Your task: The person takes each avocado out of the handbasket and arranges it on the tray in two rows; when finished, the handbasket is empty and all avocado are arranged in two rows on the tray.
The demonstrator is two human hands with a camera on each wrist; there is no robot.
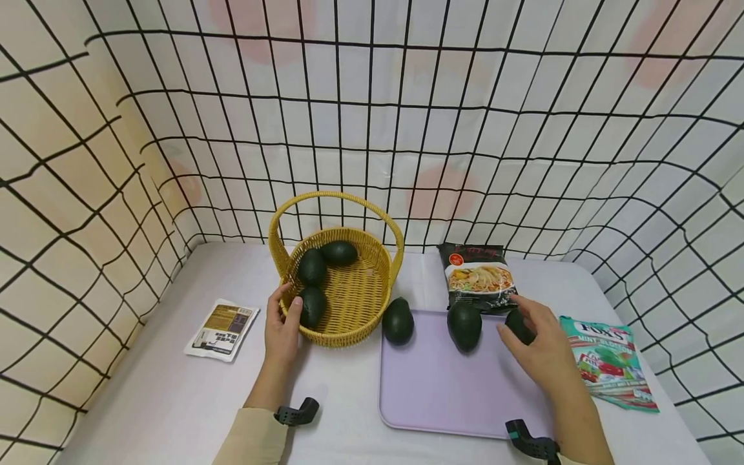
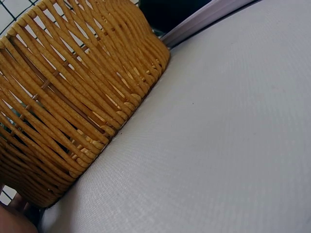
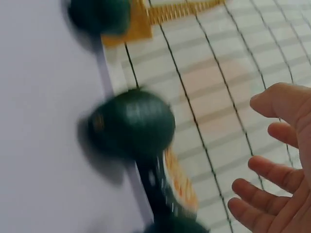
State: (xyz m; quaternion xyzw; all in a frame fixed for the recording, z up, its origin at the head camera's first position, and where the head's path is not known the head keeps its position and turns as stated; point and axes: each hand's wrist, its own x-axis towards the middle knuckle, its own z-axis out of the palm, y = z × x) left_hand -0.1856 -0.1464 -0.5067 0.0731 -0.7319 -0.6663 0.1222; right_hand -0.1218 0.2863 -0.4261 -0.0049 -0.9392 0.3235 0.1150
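While the smooth, dark green avocado [image 1: 518, 327] sits at the far right of the lilac tray [image 1: 453, 394], your right hand [image 1: 544, 343] spreads a loose, unclosed grip about it; your left hand [image 1: 282, 328] holds the wicker basket [image 1: 357, 300] by its rim.

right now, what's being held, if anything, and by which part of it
The left hand grips the basket by its left rim; the right hand holds nothing.

Near mid-frame, my basket [image 1: 343, 338] looked woven and ridged, my avocados [image 1: 398, 323] smooth; the tray [image 1: 453, 394], lower right, seemed matt plastic, the bag [image 1: 610, 365], far right, glossy.
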